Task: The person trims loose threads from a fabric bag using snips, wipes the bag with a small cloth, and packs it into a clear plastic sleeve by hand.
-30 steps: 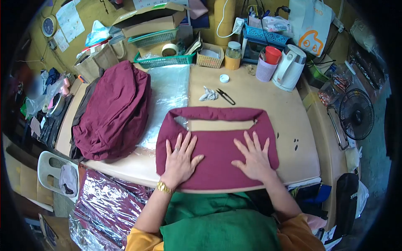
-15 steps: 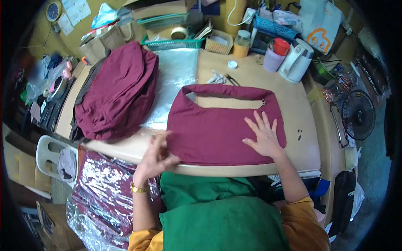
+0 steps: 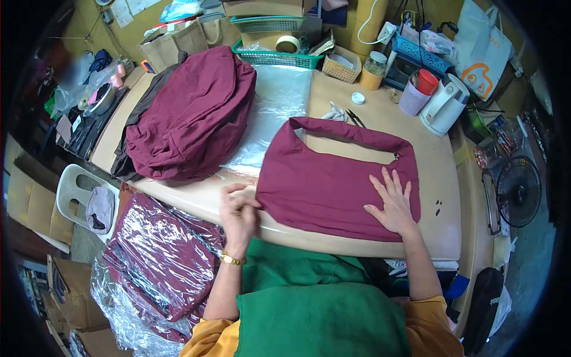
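Note:
A maroon fabric shoulder bag (image 3: 333,184) lies flat on the table, its wide strap looped toward the far side. My right hand (image 3: 392,202) rests open on the bag's right part, palm down with fingers spread. At the bag's left edge my left hand (image 3: 241,214) is closed, its fingers curled and pinching the side edge of the cloth; the exact grip is partly hidden. A small metal piece (image 3: 396,156) shows at the strap's right inner side.
A heap of maroon bags (image 3: 190,119) lies left of clear plastic sleeves (image 3: 279,107). Plastic-wrapped maroon items (image 3: 166,250) sit below the table's left edge. Small scissors or snips (image 3: 355,118), a white lid (image 3: 357,98), a jar (image 3: 373,70) and a kettle (image 3: 445,104) stand farther back.
My left hand has closed at the bag's left edge. The view has shifted, and the bag lies more slanted. My right hand stays flat on it.

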`<state>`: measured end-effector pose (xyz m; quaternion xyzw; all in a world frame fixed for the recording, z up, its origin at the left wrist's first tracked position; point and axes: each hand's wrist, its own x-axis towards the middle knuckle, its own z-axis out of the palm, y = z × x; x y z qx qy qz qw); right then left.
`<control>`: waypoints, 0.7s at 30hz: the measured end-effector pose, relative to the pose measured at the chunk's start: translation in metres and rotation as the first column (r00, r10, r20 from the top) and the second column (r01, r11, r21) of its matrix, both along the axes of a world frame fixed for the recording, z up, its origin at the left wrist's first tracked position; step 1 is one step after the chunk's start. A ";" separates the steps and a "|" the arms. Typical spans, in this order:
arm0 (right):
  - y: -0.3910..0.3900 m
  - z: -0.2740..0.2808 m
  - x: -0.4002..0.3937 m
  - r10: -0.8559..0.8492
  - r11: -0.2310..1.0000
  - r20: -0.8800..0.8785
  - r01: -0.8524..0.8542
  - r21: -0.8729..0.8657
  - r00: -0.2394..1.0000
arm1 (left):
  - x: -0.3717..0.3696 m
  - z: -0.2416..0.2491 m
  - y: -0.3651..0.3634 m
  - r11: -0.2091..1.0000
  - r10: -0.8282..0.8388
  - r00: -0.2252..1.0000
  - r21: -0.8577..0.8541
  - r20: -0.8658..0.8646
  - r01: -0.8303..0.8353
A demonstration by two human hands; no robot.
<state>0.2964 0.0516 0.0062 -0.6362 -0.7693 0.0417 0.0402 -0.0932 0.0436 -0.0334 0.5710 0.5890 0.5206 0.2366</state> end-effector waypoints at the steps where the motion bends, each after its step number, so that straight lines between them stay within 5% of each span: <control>1: -0.001 0.000 0.006 -0.006 1.000 0.011 0.006 0.013 1.000 | -0.012 0.009 0.000 0.988 0.156 0.988 0.020 0.008 -0.156; 2: -0.002 0.000 0.014 -0.028 0.999 0.016 0.028 0.017 0.999 | -0.028 0.015 0.003 0.978 0.209 0.944 -0.047 0.255 -0.204; 4: -0.001 0.002 0.021 -0.082 0.997 0.017 0.082 -0.006 0.996 | -0.046 0.027 0.016 0.956 0.223 0.955 0.235 -0.196 -0.175; 6: -0.001 0.003 0.022 -0.080 0.997 0.013 0.080 -0.018 0.997 | -0.030 0.044 0.024 0.986 0.043 0.960 0.166 -0.277 0.004; 7: -0.001 0.003 0.022 -0.076 0.997 0.013 0.076 -0.026 0.997 | -0.024 0.043 0.034 0.963 0.088 0.863 0.263 -0.497 0.054; 10: 0.001 0.016 0.020 -0.064 0.998 0.003 0.064 -0.029 0.998 | -0.009 0.030 0.063 0.934 0.239 0.710 0.358 -0.663 0.020; 12: 0.005 0.039 0.013 -0.116 0.972 -0.004 0.112 -0.204 0.993 | -0.020 0.025 0.075 0.966 0.162 0.770 0.258 -0.617 0.003; 14: 0.015 0.045 0.000 -0.051 0.997 0.026 0.053 -0.064 0.998 | -0.025 0.024 0.087 0.988 0.086 0.824 0.153 -0.560 0.000; 16: 0.033 0.059 -0.041 0.206 0.979 -0.369 -0.195 0.066 0.906 | -0.028 0.024 0.094 0.975 0.152 0.893 0.212 -0.424 -0.065; 18: 0.048 0.065 -0.101 0.330 0.941 -0.588 -0.305 0.145 0.739 | -0.027 0.017 0.099 0.947 0.198 0.933 0.303 -0.302 -0.103; 21: 0.080 0.040 -0.174 0.578 0.814 -0.347 -0.498 0.299 0.738 | -0.033 0.010 0.099 0.976 0.162 0.924 0.197 -0.347 -0.097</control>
